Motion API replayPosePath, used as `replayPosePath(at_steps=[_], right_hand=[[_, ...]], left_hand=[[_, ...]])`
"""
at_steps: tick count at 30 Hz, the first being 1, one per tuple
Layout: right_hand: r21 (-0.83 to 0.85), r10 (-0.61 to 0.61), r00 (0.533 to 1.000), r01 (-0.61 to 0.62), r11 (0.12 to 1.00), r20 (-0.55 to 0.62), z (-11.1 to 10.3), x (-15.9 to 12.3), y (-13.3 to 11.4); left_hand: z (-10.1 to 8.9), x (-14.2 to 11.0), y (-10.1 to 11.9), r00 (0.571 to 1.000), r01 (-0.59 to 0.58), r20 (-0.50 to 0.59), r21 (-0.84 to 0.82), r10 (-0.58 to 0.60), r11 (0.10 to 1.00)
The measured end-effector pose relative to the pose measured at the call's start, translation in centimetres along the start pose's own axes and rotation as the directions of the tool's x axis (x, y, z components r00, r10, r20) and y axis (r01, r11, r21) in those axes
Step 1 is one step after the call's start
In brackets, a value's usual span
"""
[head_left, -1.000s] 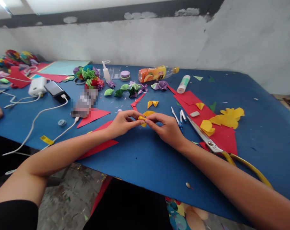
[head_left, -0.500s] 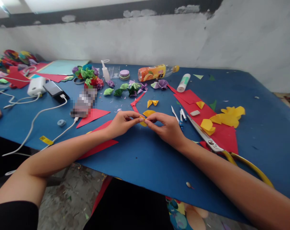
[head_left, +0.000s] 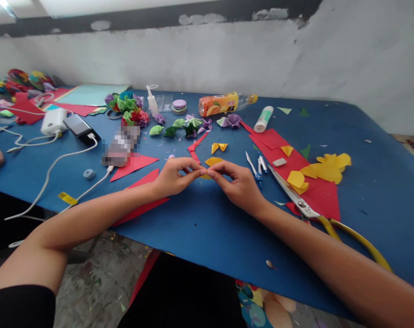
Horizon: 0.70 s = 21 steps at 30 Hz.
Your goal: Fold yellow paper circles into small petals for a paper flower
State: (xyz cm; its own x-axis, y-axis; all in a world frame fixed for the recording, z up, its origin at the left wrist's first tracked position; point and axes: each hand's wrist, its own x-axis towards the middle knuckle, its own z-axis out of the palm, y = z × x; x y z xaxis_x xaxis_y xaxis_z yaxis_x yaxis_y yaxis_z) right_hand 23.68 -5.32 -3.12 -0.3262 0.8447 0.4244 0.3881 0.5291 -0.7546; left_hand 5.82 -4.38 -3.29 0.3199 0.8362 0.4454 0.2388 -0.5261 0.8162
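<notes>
My left hand [head_left: 176,176] and my right hand [head_left: 237,183] meet fingertip to fingertip over the blue table. Both are closed in a pinch on a small piece of yellow paper [head_left: 206,176], mostly hidden by the fingers. Just beyond them lies another yellow paper piece [head_left: 214,161]. Farther back are two small folded yellow pieces [head_left: 219,147] and a folded red paper strip [head_left: 194,148]. Red paper sheets [head_left: 143,205] lie under and beside my left forearm. To the right of my right hand are a compass [head_left: 259,168] and large scissors [head_left: 301,205] with yellow handles.
Yellow paper petals [head_left: 326,167] and an eraser [head_left: 279,162] rest on red paper [head_left: 321,196] at right. Along the back are an orange drink bottle [head_left: 219,104], a glue stick [head_left: 263,119] and crumpled paper flowers [head_left: 126,107]. Phones and white cables [head_left: 53,171] spread across the left.
My hands stay in nearly the same place, fingertips drawn slightly closer together. Less of the yellow paper shows between them. The view has shifted slightly.
</notes>
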Motion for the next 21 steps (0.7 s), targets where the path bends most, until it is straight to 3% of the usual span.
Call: replayPosePath(at_steps=[5,9,14,19,21], right_hand=[[-0.028,0.043,0.999,-0.044,0.999,-0.017,0.0,0.1,0.4],[0.189,0.113,0.992,-0.121,0.975,0.052,0.3,0.2,1.1],[0.491,0.236,0.962,-0.271,0.828,0.135,0.3,0.5,1.4],[0.594,0.309,0.886,-0.462,0.659,0.346,-0.5,0.9,1.5],[0.595,0.314,0.863,-0.501,0.628,0.395,-0.7,1.0,1.5]], left_hand=[[0.4,-0.1,0.1,0.998,0.056,-0.014,-0.013,-0.056,0.998],[0.5,-0.1,-0.1,0.983,0.176,-0.035,-0.097,-0.18,0.98],[0.1,0.3,-0.6,0.977,0.204,-0.006,-0.244,-0.212,0.948],[-0.5,0.5,-1.3,0.973,0.205,0.179,-0.375,-0.146,0.904],[-0.6,0.5,-1.5,0.974,0.197,0.176,-0.365,-0.14,0.91]])
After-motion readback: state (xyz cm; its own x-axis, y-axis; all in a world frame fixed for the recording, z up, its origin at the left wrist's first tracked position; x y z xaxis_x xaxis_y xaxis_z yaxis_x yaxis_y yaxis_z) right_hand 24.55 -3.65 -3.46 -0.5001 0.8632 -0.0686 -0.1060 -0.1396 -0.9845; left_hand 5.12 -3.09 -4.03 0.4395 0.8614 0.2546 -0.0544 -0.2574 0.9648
